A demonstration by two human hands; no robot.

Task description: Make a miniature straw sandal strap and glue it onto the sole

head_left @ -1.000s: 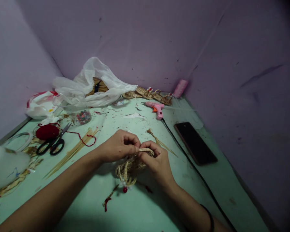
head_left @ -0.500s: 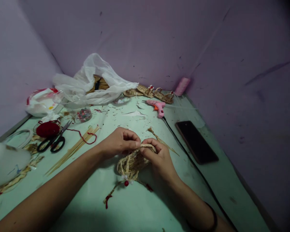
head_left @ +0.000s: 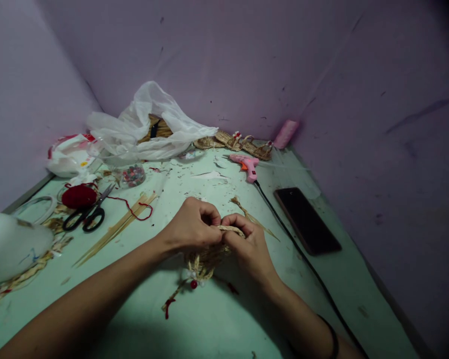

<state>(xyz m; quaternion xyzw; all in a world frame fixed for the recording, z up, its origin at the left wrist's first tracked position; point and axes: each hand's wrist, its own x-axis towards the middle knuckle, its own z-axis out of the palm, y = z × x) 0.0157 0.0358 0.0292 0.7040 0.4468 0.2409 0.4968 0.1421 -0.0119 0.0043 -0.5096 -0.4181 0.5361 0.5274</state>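
Note:
A small woven straw slipper (head_left: 205,259) is held over the table in the middle of the view, its beaded end toward me. A red bead (head_left: 193,284) and a few white ones sit at that end, with thin straw tails tipped in red yarn. My left hand (head_left: 196,224) is closed, thumb and forefinger pinching the slipper's far braided edge (head_left: 232,229). My right hand (head_left: 247,244) grips the same edge right beside it, thumb against bent fingers. The fingers hide much of the slipper's upper part.
Right of my hands lie a pink glue gun (head_left: 247,166) with a black cord and a phone (head_left: 307,220). To the left are scissors (head_left: 88,212), red yarn (head_left: 79,196), straw strips (head_left: 115,232) and a bead tub (head_left: 132,175). Finished-looking slippers (head_left: 232,141) and a plastic bag (head_left: 149,124) lie behind.
My left hand has turned and come lower over the slipper, covering more of it. The right hand keeps its grip. The whole view has shifted slightly.

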